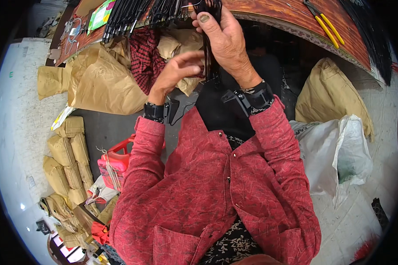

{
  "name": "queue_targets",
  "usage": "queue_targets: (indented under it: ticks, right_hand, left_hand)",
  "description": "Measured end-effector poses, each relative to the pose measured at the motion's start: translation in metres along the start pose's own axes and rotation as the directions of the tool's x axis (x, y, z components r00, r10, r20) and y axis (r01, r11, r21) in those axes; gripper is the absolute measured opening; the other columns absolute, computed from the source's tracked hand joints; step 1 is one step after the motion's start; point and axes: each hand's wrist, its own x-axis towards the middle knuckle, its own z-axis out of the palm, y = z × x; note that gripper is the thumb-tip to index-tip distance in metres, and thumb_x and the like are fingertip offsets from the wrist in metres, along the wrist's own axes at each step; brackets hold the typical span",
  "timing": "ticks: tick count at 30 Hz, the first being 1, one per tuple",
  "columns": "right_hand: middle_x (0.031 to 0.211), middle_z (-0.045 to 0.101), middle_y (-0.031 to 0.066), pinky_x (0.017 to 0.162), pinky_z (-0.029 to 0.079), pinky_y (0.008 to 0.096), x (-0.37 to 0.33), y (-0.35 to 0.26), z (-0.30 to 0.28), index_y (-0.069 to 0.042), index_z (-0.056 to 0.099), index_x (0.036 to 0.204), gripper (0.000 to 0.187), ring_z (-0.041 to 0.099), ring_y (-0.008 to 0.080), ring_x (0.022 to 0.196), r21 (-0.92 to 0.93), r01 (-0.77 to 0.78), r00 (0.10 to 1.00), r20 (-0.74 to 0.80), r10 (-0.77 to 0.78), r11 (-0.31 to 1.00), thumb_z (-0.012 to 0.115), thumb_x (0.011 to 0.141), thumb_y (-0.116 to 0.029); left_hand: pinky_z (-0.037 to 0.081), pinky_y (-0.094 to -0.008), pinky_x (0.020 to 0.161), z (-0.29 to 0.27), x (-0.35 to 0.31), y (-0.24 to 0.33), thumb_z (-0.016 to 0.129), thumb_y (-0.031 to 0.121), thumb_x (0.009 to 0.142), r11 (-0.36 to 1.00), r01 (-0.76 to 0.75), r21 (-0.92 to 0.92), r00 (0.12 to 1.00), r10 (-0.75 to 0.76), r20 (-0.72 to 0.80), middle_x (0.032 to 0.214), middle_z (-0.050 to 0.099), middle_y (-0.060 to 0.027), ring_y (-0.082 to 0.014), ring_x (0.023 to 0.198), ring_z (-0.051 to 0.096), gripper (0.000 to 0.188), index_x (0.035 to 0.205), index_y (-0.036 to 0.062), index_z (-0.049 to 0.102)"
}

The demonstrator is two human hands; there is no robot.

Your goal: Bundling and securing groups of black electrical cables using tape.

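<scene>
At the table's near edge, my right hand (227,42) is closed round a bundle of thin black cords (211,59). The bundle is looped at the top and hangs down past the palm. To the left of the hanging ends is my left hand (177,73), its thumb and fingers apart, with nothing visible in its grasp. Its fingertips come close to the cords; whether they touch I cannot tell. More black cords (128,17) lie in bunches on the wooden table (274,11), their ends over the front edge.
Yellow-handled pliers (326,26) and long black strands (369,33) lie at the table's right. Brown paper (106,81) and a red checked cloth (147,55) sit below its left. Wrapped packages (66,154), a red container (112,163), a tan sack (331,92) and a white sack (323,150) surround me.
</scene>
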Motion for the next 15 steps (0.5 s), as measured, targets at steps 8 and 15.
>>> queue_targets:
  ticks: [8, 15]
  right_hand:
    - [0.105, 0.063, 0.0046, 0.087, 0.048, 0.0309, 0.004, -0.019, -0.018, -0.002, 0.053, 0.131, 0.044, 0.059, 0.0137, 0.095, 0.238, -0.246, 0.959, 0.203, 0.199, 0.94, 0.061, 0.102, -0.033]
    - [0.106, 0.063, 0.0044, 0.085, 0.049, 0.0301, 0.003, -0.024, -0.012, 0.002, 0.051, 0.131, 0.047, 0.059, 0.0134, 0.093, 0.257, -0.248, 0.965, 0.155, 0.213, 0.934, 0.06, 0.102, -0.034]
  left_hand:
    - [0.047, -0.0307, 0.1, 0.005, 0.01, -0.033, 0.077, 0.011, 0.086, 0.97, 0.232, -0.068, 0.937, -0.204, 0.283, 0.128, 0.061, -0.0036, -0.0131, 0.113, 0.058, 0.067, 0.145, 0.0001, 0.047]
    - [0.047, -0.0308, 0.1, 0.018, 0.007, -0.017, 0.078, 0.016, 0.088, 0.985, 0.169, 0.027, 0.937, -0.17, 0.307, 0.123, 0.062, -0.0046, -0.0138, 0.111, 0.058, 0.066, 0.144, 0.0003, 0.046]
